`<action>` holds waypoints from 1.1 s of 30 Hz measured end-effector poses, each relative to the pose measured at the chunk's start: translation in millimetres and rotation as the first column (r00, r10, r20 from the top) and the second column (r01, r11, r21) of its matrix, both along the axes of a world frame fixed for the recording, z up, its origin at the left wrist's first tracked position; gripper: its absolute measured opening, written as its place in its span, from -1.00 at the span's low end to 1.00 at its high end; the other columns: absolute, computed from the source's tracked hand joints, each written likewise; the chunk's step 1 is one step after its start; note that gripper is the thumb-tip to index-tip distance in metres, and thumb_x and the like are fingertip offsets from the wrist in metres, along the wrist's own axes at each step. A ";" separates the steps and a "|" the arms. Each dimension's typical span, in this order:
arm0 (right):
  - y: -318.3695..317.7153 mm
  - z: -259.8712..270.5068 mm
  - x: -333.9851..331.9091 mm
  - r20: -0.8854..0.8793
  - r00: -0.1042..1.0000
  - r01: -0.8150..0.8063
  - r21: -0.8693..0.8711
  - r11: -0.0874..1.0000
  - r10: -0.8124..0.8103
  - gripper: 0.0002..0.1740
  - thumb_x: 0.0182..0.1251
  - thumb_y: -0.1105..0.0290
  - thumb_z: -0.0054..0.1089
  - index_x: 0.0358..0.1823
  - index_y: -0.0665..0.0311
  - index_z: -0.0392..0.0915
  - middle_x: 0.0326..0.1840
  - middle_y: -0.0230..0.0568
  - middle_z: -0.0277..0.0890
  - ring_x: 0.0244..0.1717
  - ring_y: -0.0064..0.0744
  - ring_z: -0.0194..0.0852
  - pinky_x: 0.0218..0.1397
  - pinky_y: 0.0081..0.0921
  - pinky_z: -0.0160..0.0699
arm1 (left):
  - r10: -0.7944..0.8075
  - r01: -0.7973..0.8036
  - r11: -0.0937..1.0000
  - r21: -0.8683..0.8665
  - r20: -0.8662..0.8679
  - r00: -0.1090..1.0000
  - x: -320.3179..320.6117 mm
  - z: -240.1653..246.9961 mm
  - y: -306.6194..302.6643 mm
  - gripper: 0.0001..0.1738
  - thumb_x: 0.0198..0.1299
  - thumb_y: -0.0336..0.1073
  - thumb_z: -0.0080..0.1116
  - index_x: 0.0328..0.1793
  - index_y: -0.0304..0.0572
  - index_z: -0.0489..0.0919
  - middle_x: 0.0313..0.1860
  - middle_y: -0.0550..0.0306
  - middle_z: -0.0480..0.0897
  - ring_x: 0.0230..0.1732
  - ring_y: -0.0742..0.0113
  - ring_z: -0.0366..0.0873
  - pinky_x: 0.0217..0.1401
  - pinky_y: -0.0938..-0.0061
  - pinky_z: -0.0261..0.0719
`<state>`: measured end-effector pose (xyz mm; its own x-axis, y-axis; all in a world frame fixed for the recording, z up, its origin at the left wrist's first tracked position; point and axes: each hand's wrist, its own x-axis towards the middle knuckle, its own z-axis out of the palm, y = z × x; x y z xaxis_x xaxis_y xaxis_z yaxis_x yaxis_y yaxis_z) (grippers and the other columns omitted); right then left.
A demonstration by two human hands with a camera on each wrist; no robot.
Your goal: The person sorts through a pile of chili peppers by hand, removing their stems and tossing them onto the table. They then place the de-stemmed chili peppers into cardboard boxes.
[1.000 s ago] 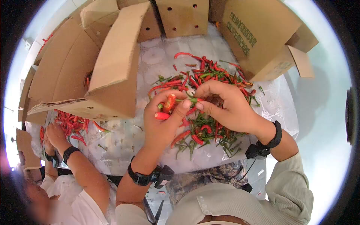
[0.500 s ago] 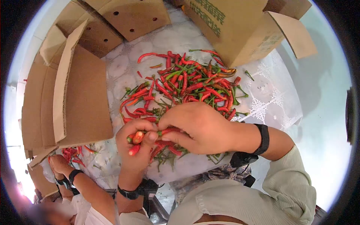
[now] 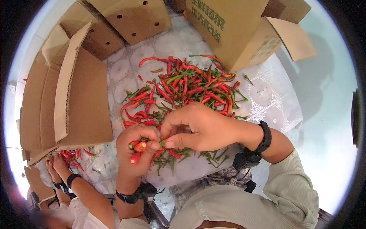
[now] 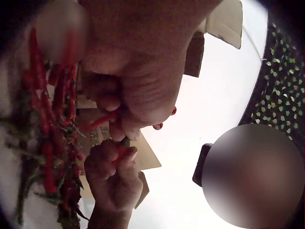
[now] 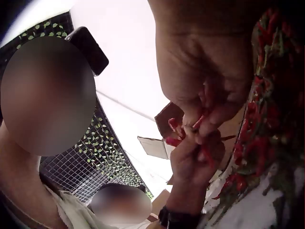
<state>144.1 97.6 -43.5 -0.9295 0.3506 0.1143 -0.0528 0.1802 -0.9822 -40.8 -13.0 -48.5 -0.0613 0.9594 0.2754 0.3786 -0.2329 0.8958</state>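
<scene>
My left hand [image 3: 131, 166] grips several red chili peppers [image 3: 141, 146], their cut-looking pale ends poking out past the thumb. Close against it, my right hand [image 3: 206, 128] pinches a red chili between thumb and forefinger, its green stem end [image 3: 163, 143] at the left thumb tip. In the right wrist view the chili's red body [image 5: 207, 95] shows inside the curled right fingers. A pile of red chilies [image 3: 190, 82] with green stems lies just beyond both hands. Loose green stems [image 3: 169, 162] are scattered below and beside them.
An open cardboard box [image 3: 85, 103] stands at the left, and a printed carton [image 3: 236, 34] at the back right. Another person's hands [image 3: 57, 168] are at a smaller chili pile [image 3: 72, 156] on the far left. A patterned clear cover [image 3: 274, 103] lies over the table.
The head view has swung, so hands and pile sit lower and further left. Both hands stay together; the right fingers have shifted slightly around the chili's stem end.
</scene>
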 end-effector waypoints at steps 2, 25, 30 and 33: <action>0.2 0.0 -0.3 -0.001 0.999 -0.044 -0.101 0.994 0.044 -0.83 0.29 0.41 0.25 -0.21 0.38 0.54 -0.41 -0.37 0.52 -0.41 -0.68 0.44 -0.40 -0.62 0.41 | -0.023 0.025 0.999 -0.025 0.089 0.996 0.5 1.6 -1.0 -0.70 0.13 -0.15 0.33 -0.45 -0.20 0.53 -0.52 0.21 0.57 -0.50 0.42 0.47 -0.37 0.52 0.38; -5.5 -3.2 -2.3 -0.113 0.994 0.004 -0.091 0.996 -0.014 -0.86 0.13 0.49 0.33 -0.31 0.35 0.56 -0.46 -0.26 0.57 -0.41 -0.53 0.57 -0.35 -0.55 0.51 | -0.113 0.113 0.994 -0.004 -0.011 0.993 -7.9 -1.1 4.0 -0.72 0.05 -0.18 0.36 -0.45 -0.19 0.54 -0.54 0.21 0.53 -0.50 0.36 0.44 -0.39 0.49 0.33; -3.2 -5.5 -4.2 -0.114 0.988 -0.134 -0.332 0.934 0.101 -0.84 0.16 0.48 0.30 -0.27 0.37 0.55 -0.46 -0.23 0.57 -0.43 -0.52 0.55 -0.32 -0.54 0.50 | -0.160 0.160 0.987 0.011 0.105 0.982 -9.5 -1.3 2.2 -0.71 0.10 -0.16 0.34 -0.44 -0.20 0.54 -0.54 0.22 0.52 -0.51 0.40 0.42 -0.41 0.53 0.31; 4.5 -1.3 -0.8 -0.099 0.993 -0.091 -0.228 0.969 0.070 -0.83 0.25 0.42 0.24 -0.19 0.35 0.55 -0.40 -0.24 0.58 -0.35 -0.50 0.54 -0.24 -0.51 0.50 | -0.111 0.112 0.994 0.000 0.156 0.981 -8.7 0.6 1.8 -0.71 0.14 -0.16 0.33 -0.39 -0.23 0.54 -0.52 0.21 0.53 -0.49 0.45 0.41 -0.40 0.56 0.33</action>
